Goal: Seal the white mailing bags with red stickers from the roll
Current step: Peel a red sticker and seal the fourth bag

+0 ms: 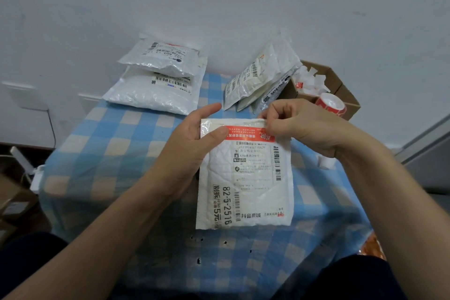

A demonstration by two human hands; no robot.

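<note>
At the middle of the blue-checked cloth worktop (102, 153) is the white padded mailing bag (246, 185). The left hand (194, 139) grips its top-left corner, and the right hand (299, 126) fingers pinch the red rectangular sticker (246, 132) across its mouth. Uneven pressing could wrinkle the sticker or leave gaps. Counts: one bag held, two stacked white bags (155, 80), about three leaning white bags (258, 78), one red sticker roll (331, 103).

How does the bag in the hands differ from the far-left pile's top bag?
The left hand grips the held bag and the right hand pinches its red sticker; the pile's top bag lies untouched on another bag. The held bag looks flat; the pile's top bag bulges. Both are white with barcode labels.
</note>
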